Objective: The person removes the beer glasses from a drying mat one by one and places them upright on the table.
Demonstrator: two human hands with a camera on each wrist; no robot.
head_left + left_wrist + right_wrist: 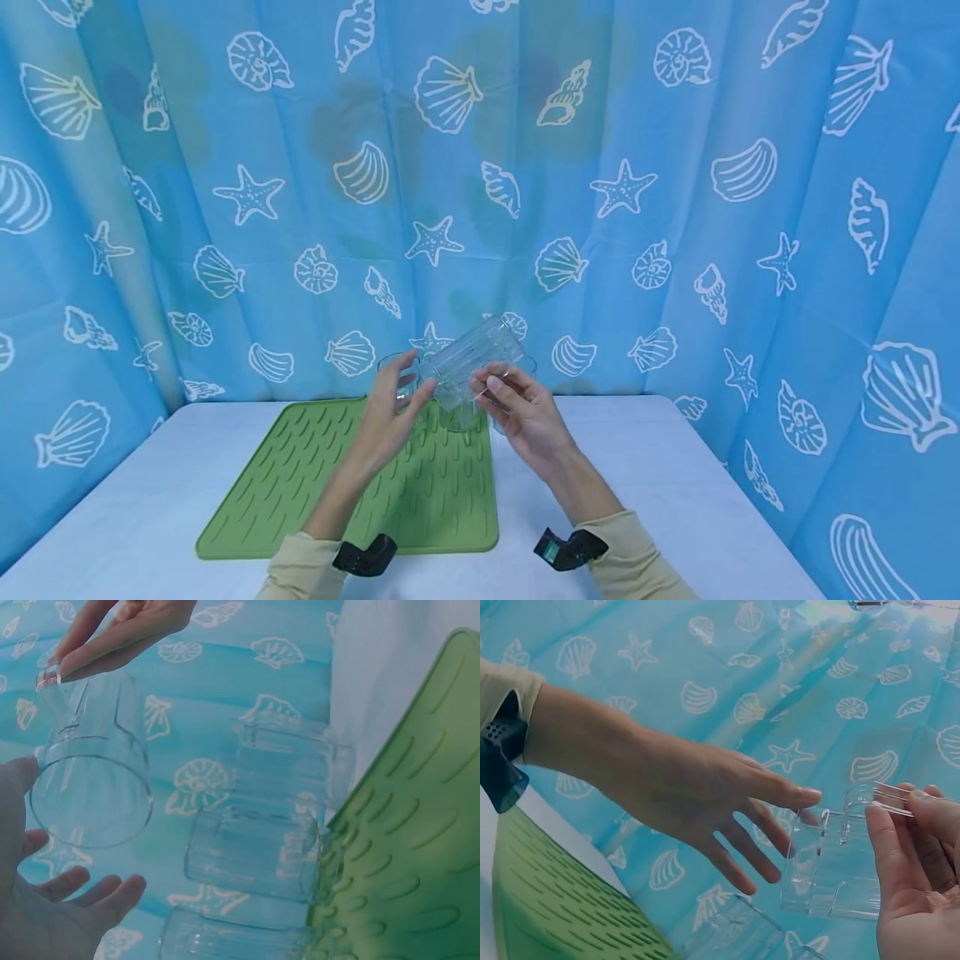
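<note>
Nearest the camera, at the bottom of the head frame, two beige sleeves (pixel 300 571) are seen, a black device (pixel 365 557) being worn at each wrist. At lower left, a white table (pixel 135 508) is partly covered by a ridged green mat (pixel 277 475). Left of centre, the left hand (pixel 392 410) is held with fingers spread, nothing gripped, near one round end of a glass mug (pixel 476 354); whether contact is made cannot be told. The mug, clear, colourless and cylindrical, is held tilted just below centre, its upper end leaning right. Behind it, more clear glasses (pixel 251 855) are stood near the mat's far edge. Right of centre, the mug's handle (pixel 851 801) is pinched by the right hand (pixel 527 414). Behind everything, a blue curtain (pixel 480 217) is patterned with white shells.
</note>
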